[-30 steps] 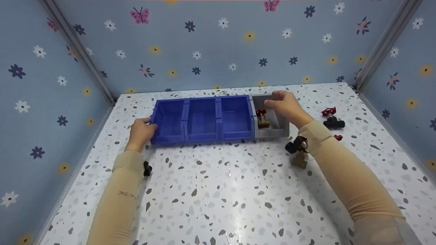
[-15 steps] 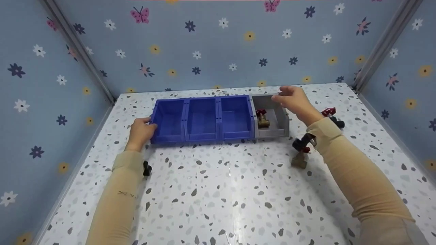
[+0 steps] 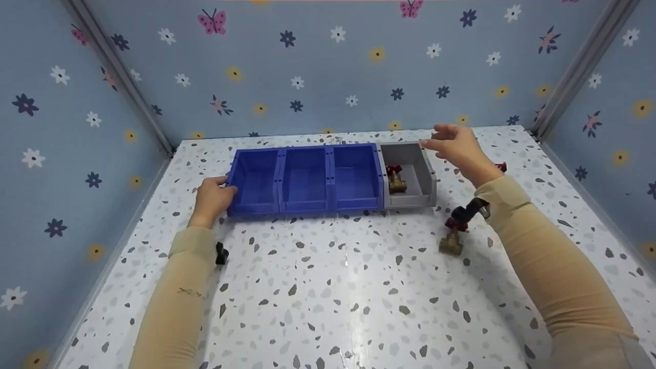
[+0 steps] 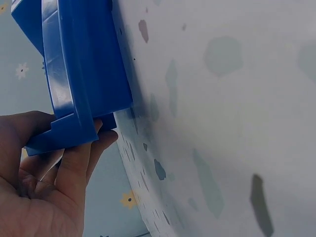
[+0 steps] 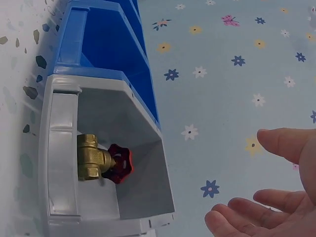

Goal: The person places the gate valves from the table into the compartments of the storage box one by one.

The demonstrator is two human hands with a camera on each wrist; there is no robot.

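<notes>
Three blue storage bins (image 3: 306, 207) and a grey bin (image 3: 410, 201) stand joined in a row near the back of the table. My left hand (image 3: 211, 201) grips the outer wall of the leftmost blue bin; the left wrist view shows thumb and fingers (image 4: 74, 170) on either side of its blue edge. Inside the grey bin lies a brass valve (image 5: 91, 157) with a red handwheel (image 5: 120, 164). My right hand (image 3: 458, 148) holds nothing, its fingers spread just beyond the grey bin's back right corner.
Another brass valve (image 3: 451, 243) with a red handle sits on the speckled table (image 3: 328, 307), in front and right of the grey bin. Behind my right wrist a red handle (image 3: 501, 167) partly shows. Flowered panels (image 3: 338, 66) enclose the back and sides.
My right hand has come off the grey bin's right side and moved right and toward the back. My left hand and the bins stay where they were.
</notes>
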